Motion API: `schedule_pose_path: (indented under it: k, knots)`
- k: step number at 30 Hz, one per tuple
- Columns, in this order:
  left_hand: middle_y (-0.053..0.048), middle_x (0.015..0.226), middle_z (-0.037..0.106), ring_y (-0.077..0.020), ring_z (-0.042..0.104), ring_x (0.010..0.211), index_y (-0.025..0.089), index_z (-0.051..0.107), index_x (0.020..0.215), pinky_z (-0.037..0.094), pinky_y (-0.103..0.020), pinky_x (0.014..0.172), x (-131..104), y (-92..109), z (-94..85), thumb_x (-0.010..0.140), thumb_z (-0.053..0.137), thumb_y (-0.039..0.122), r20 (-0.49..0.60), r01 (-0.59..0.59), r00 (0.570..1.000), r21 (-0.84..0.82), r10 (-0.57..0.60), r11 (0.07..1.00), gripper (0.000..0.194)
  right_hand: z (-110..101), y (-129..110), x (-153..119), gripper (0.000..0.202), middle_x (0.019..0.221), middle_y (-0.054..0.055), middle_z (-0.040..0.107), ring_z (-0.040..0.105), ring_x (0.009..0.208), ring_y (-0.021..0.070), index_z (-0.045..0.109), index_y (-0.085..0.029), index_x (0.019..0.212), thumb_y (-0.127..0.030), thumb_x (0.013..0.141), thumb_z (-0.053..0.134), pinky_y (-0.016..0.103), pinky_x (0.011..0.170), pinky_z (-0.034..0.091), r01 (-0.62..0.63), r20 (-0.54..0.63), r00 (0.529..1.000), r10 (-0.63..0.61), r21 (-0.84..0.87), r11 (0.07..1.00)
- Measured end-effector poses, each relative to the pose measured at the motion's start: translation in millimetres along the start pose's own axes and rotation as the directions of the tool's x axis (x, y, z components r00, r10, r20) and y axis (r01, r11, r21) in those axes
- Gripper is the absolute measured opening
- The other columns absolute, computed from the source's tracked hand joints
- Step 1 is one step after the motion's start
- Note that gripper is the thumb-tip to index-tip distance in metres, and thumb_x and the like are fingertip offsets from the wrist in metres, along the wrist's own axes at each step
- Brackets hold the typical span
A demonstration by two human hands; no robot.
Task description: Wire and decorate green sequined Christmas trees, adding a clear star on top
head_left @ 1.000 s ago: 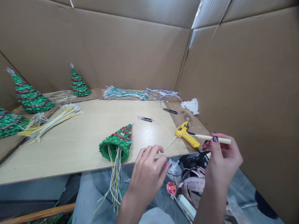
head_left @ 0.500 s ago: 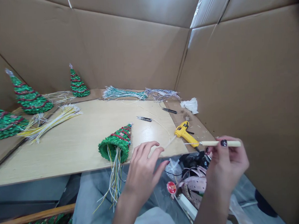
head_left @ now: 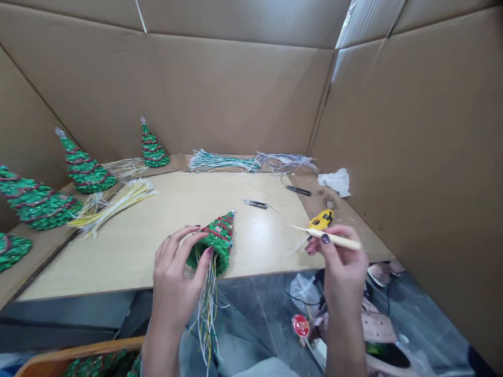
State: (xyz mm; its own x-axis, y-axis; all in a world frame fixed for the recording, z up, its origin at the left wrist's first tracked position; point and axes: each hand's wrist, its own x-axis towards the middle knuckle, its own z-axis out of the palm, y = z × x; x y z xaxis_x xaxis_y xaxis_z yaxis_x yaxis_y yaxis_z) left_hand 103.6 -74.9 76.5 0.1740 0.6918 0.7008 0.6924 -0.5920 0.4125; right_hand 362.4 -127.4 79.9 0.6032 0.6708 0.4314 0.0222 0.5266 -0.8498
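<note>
My left hand (head_left: 175, 268) is at the base of a small green tinsel Christmas tree (head_left: 221, 235), which lies on its side. Its fingers are over the rim and the thumb is at the hollow opening, closed on the edge. A bunch of white and yellow wires (head_left: 207, 314) hangs from that opening over the table edge. My right hand (head_left: 343, 262) is closed around the cream handle of an awl (head_left: 336, 239), its thin metal shaft pointing left. Just behind that hand lies a yellow glue gun (head_left: 322, 219), partly hidden.
More tinsel trees (head_left: 86, 169) stand at the left beside yellow-white wires (head_left: 117, 204). Green-white wires (head_left: 222, 161) and purple-white wires (head_left: 286, 161) lie at the back. Two thread snips (head_left: 255, 203) and white tissue (head_left: 335, 182) are nearby. Cardboard walls (head_left: 246, 87) enclose the table; an orange basket (head_left: 74, 352) sits below.
My left hand has moved left from beside the tree onto its base rim. My right hand has brought the awl left, in front of the glue gun. The camera view has shifted left.
</note>
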Motion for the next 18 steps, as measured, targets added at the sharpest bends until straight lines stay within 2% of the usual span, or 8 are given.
schedule_pose_path:
  k: [3,5,7,10,14,18]
  knots:
    - [-0.007,0.122,0.064,-0.0266,0.06,0.117,0.025,0.061,0.119,0.045,-0.047,0.103,-3.5,-8.6,3.4,0.099,0.055,0.027,0.104,0.022,0.994,-0.006,-0.021,1.0,0.021,23.1,11.7,-9.5,0.01,0.08,-0.001,0.071,0.071,0.069,0.0141,0.065,-0.023,0.096,-0.029,0.092,0.071,0.023,0.061,0.055,-0.039,0.121,0.992,0.036,0.025,0.999]
    - [-0.007,0.124,0.064,-0.0273,0.059,0.119,0.025,0.06,0.121,0.044,-0.047,0.103,-4.0,-8.5,7.5,0.099,0.055,0.028,0.129,0.036,0.991,-0.003,-0.035,0.999,0.022,38.9,18.6,-17.0,0.01,0.09,0.002,0.074,0.073,0.08,0.0164,0.068,-0.023,0.103,-0.03,0.096,0.064,0.026,0.067,0.057,-0.063,0.204,0.977,0.059,0.013,0.998]
    - [-0.007,0.126,0.062,-0.0274,0.058,0.12,0.025,0.059,0.122,0.044,-0.047,0.103,-3.6,-6.9,10.5,0.1,0.054,0.028,0.134,0.061,0.989,-0.011,-0.059,0.998,0.023,54.7,24.5,-25.1,0.018,0.102,0.005,0.075,0.072,0.098,0.0185,0.07,-0.025,0.111,-0.028,0.101,0.055,0.03,0.083,0.058,-0.055,0.324,0.944,0.06,-0.026,0.998]
    - [-0.008,0.126,0.061,-0.0274,0.057,0.121,0.026,0.055,0.126,0.045,-0.046,0.104,-2.5,-5.7,12.6,0.099,0.055,0.029,0.135,0.087,0.987,-0.037,-0.081,0.996,0.027,76.7,32.3,-37.7,0.026,0.118,0.005,0.072,0.065,0.119,0.0191,0.068,-0.027,0.118,-0.022,0.103,0.048,0.036,0.105,0.048,0.015,0.48,0.877,0.018,-0.067,0.998]
    - [-0.008,0.125,0.059,-0.0282,0.056,0.12,0.025,0.05,0.131,0.046,-0.046,0.103,-1.2,-7.3,15.2,0.095,0.061,0.027,0.136,0.095,0.987,-0.067,-0.086,0.993,0.038,96.5,41.5,-52.0,0.027,0.123,0.005,0.07,0.063,0.121,0.0205,0.065,-0.026,0.118,-0.016,0.099,0.049,0.039,0.109,0.046,0.061,0.543,0.839,-0.032,-0.035,0.998]
    - [-0.009,0.131,0.054,-0.0297,0.051,0.125,0.025,0.048,0.133,0.043,-0.048,0.107,-1.0,-10.1,19.4,0.088,0.064,0.018,0.151,0.095,0.985,-0.063,-0.084,0.993,0.049,103.5,46.8,-59.0,0.028,0.125,0.005,0.069,0.064,0.121,0.0203,0.062,-0.026,0.119,-0.014,0.098,0.049,0.037,0.107,0.047,0.076,0.529,0.847,-0.051,-0.026,0.997]
